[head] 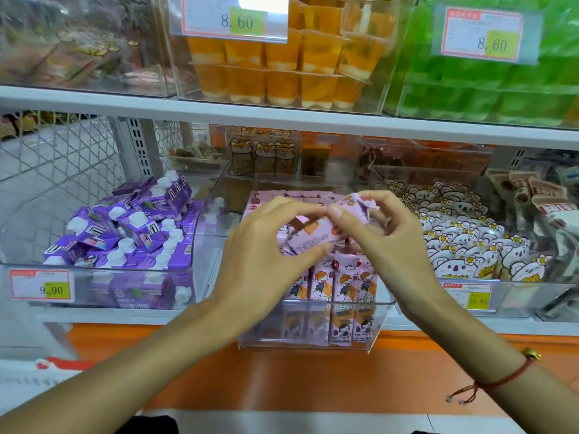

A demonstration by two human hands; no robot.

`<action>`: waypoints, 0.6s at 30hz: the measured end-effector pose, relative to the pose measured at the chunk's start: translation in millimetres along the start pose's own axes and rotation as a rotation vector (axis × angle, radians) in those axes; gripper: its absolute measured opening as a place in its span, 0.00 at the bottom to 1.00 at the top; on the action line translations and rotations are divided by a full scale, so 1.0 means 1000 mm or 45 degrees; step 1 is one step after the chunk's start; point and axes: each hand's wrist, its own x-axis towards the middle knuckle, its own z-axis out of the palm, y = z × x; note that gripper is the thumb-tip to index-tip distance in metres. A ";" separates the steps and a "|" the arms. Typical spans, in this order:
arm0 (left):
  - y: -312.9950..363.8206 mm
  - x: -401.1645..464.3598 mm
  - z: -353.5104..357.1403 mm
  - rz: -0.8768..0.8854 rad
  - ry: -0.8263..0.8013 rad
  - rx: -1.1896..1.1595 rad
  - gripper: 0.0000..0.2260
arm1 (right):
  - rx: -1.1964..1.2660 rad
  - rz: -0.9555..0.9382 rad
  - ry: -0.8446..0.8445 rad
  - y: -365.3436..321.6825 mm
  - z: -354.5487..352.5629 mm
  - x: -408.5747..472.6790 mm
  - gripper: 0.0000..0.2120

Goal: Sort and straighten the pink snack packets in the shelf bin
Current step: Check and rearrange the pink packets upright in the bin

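1. One view only, head-worn, looking forward and slightly down at a shop shelf (282, 115) from close range.
2. Wide-angle, with shelf edges bowing toward the frame borders.
3. Centred on a clear bin (308, 341) at the lower shelf's front; both forearms entering from the bottom corners.
4. Upper tier cropped by the top edge; neighbouring bins visible at both sides.

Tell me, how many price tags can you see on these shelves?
4. One on the orange cups' bin, one on the green bin, one on the purple cartons' bin, one on the koala packets' bin. The hands may hide others.
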 end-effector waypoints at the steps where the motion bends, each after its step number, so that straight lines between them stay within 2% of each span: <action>1: 0.002 0.000 0.000 0.009 -0.036 0.003 0.16 | 0.001 -0.007 0.003 -0.001 -0.002 0.001 0.22; 3: 0.002 0.003 -0.001 -0.051 -0.140 -0.066 0.16 | 0.028 0.016 -0.031 -0.001 -0.007 0.005 0.19; 6: -0.003 0.008 -0.006 -0.290 -0.348 -0.193 0.23 | 0.116 0.063 -0.060 0.004 -0.016 0.011 0.08; 8: -0.007 0.009 -0.007 -0.338 -0.429 -0.313 0.22 | 0.149 0.059 -0.069 0.005 -0.018 0.013 0.13; 11: -0.010 0.010 -0.003 -0.331 -0.294 -0.452 0.19 | 0.207 0.054 -0.067 0.005 -0.016 0.010 0.25; 12: -0.012 0.009 -0.001 -0.319 -0.232 -0.459 0.17 | 0.190 0.051 -0.064 0.005 -0.015 0.010 0.25; 15: -0.014 0.006 0.007 -0.224 -0.133 -0.365 0.18 | 0.015 -0.011 -0.035 0.005 -0.015 0.010 0.18; 18: -0.020 0.011 0.010 -0.226 -0.184 -0.164 0.27 | -0.084 -0.152 0.163 0.005 -0.017 0.014 0.17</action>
